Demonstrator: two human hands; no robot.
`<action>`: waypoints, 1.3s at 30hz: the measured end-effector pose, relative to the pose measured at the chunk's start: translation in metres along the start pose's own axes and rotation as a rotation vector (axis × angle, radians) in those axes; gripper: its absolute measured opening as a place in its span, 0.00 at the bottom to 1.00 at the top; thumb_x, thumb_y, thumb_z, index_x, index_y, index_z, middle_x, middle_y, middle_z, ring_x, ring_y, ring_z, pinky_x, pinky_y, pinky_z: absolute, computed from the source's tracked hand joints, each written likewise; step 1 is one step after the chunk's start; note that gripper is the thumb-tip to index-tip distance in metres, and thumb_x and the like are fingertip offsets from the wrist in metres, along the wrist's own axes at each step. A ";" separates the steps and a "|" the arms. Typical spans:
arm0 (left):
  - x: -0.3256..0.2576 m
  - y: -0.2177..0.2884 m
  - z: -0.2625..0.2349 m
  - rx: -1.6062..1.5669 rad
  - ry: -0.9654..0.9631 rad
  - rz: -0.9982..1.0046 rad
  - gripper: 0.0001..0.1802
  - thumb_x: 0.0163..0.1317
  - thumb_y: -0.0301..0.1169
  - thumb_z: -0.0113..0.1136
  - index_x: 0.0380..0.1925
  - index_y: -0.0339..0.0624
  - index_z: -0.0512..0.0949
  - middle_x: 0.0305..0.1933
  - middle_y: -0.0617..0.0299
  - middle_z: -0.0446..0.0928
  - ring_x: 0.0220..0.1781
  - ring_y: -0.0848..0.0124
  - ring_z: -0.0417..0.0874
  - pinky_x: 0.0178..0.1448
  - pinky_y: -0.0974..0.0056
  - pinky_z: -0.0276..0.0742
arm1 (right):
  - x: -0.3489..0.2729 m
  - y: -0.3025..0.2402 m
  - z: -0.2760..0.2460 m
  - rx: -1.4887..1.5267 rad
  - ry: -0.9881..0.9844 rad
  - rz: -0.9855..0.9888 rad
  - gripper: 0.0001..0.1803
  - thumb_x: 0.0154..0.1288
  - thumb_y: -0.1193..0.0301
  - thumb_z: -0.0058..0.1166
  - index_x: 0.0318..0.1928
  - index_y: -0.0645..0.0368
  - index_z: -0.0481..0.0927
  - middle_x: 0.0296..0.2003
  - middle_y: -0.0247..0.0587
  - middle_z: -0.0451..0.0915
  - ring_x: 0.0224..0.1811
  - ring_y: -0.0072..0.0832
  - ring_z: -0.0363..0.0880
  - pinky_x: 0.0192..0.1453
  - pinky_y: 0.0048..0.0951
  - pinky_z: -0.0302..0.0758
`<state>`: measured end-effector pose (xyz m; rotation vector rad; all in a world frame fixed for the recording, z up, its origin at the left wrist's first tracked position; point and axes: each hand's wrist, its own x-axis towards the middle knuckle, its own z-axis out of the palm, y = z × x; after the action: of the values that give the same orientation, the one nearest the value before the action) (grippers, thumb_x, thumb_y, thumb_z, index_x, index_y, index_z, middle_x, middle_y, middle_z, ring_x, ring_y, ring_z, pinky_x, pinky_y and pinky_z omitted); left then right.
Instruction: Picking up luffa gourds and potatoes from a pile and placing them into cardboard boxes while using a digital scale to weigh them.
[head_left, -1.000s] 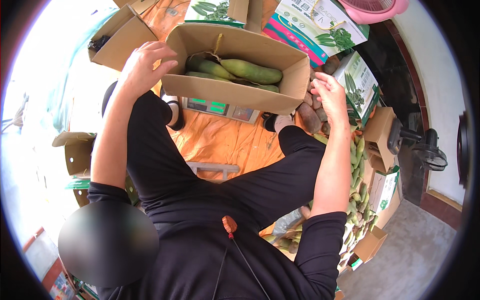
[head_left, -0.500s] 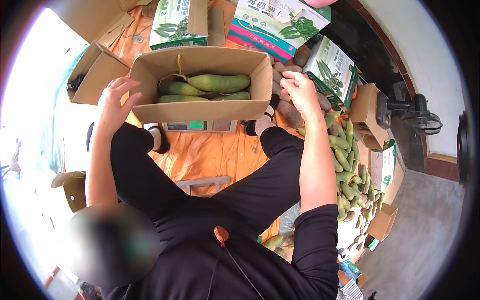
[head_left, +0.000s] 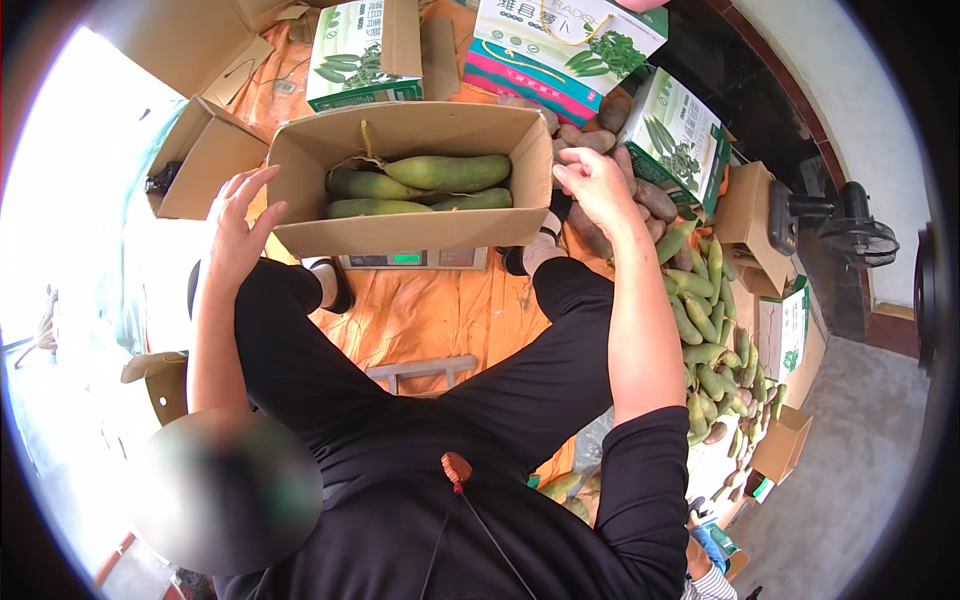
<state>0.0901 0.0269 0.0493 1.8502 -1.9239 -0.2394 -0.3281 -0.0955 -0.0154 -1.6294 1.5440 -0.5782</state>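
An open brown cardboard box [head_left: 400,233] sits on a scale [head_left: 460,259] between my feet. Several long green radishes [head_left: 448,172] lie side by side inside it, and a yellow cord [head_left: 366,138] hangs at its far wall. My left hand [head_left: 240,228] is at the box's left end, fingers apart and holding nothing. At the right end is my right hand [head_left: 602,192], also with nothing in it, its fingertips close to the cardboard edge; whether they touch it I cannot tell.
Printed cartons [head_left: 365,50] and a stacked white carton [head_left: 555,30] stand beyond the box. To the right are reddish-brown roots [head_left: 655,200], a heap of green radishes [head_left: 715,310] and a black fan [head_left: 855,240]. Orange sheeting [head_left: 430,320] covers the floor; a grey metal frame [head_left: 425,370] lies nearer me.
My right hand has come closer to the box's right end. The whole view has shifted a little; the box and radishes otherwise look the same.
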 end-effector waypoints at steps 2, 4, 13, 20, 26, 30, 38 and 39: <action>0.001 0.001 -0.001 -0.016 -0.003 -0.003 0.24 0.51 0.28 0.62 0.51 0.41 0.75 0.51 0.51 0.76 0.57 0.54 0.73 0.61 0.56 0.67 | 0.002 0.000 -0.001 0.018 0.012 -0.013 0.22 0.58 0.61 0.60 0.49 0.62 0.77 0.32 0.43 0.81 0.33 0.28 0.78 0.39 0.30 0.74; 0.001 0.000 0.002 -0.072 0.009 -0.059 0.27 0.50 0.27 0.62 0.54 0.42 0.72 0.53 0.52 0.74 0.58 0.55 0.72 0.62 0.56 0.66 | 0.004 0.002 -0.002 -0.026 -0.015 -0.011 0.24 0.57 0.60 0.61 0.49 0.62 0.77 0.33 0.43 0.81 0.34 0.30 0.79 0.40 0.31 0.74; -0.004 -0.020 0.010 -0.009 -0.076 -0.147 0.37 0.50 0.27 0.64 0.63 0.46 0.63 0.55 0.49 0.73 0.60 0.55 0.71 0.63 0.55 0.65 | 0.005 -0.010 0.004 -0.097 -0.043 0.058 0.26 0.56 0.57 0.60 0.51 0.59 0.76 0.41 0.50 0.80 0.46 0.39 0.78 0.50 0.37 0.73; 0.014 -0.023 0.007 -0.124 -0.312 -0.192 0.39 0.49 0.27 0.65 0.63 0.43 0.62 0.56 0.48 0.72 0.60 0.57 0.71 0.62 0.56 0.66 | 0.002 -0.016 0.003 -0.163 -0.056 0.057 0.25 0.55 0.56 0.61 0.46 0.63 0.77 0.38 0.53 0.81 0.45 0.43 0.79 0.49 0.39 0.73; 0.034 -0.040 0.010 0.050 -0.364 -0.234 0.39 0.47 0.26 0.65 0.62 0.40 0.62 0.54 0.47 0.73 0.55 0.55 0.74 0.58 0.56 0.70 | -0.005 -0.049 0.012 -0.469 -0.123 0.102 0.24 0.53 0.53 0.60 0.37 0.63 0.80 0.37 0.54 0.80 0.44 0.45 0.79 0.48 0.42 0.75; 0.040 -0.002 0.016 0.298 -0.360 -0.160 0.37 0.44 0.20 0.64 0.59 0.46 0.67 0.48 0.48 0.74 0.52 0.52 0.75 0.54 0.53 0.72 | -0.005 -0.040 0.011 -0.577 -0.103 0.137 0.16 0.53 0.60 0.57 0.33 0.61 0.82 0.34 0.52 0.81 0.42 0.45 0.80 0.47 0.42 0.76; 0.039 -0.019 0.026 0.238 -0.398 -0.204 0.33 0.42 0.18 0.59 0.54 0.40 0.71 0.47 0.44 0.75 0.52 0.48 0.75 0.57 0.54 0.69 | -0.004 -0.038 0.005 -0.558 -0.203 0.166 0.14 0.50 0.63 0.53 0.31 0.61 0.82 0.33 0.52 0.81 0.40 0.46 0.80 0.45 0.43 0.76; 0.042 -0.023 0.027 0.221 -0.386 -0.189 0.31 0.45 0.20 0.59 0.54 0.41 0.71 0.45 0.44 0.76 0.51 0.49 0.76 0.55 0.53 0.71 | -0.003 -0.040 0.004 -0.568 -0.191 0.179 0.15 0.51 0.62 0.53 0.32 0.62 0.82 0.34 0.53 0.81 0.41 0.46 0.80 0.46 0.43 0.75</action>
<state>0.0996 -0.0209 0.0241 2.2727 -2.0919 -0.4937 -0.3011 -0.0946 0.0140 -1.8580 1.7808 0.1311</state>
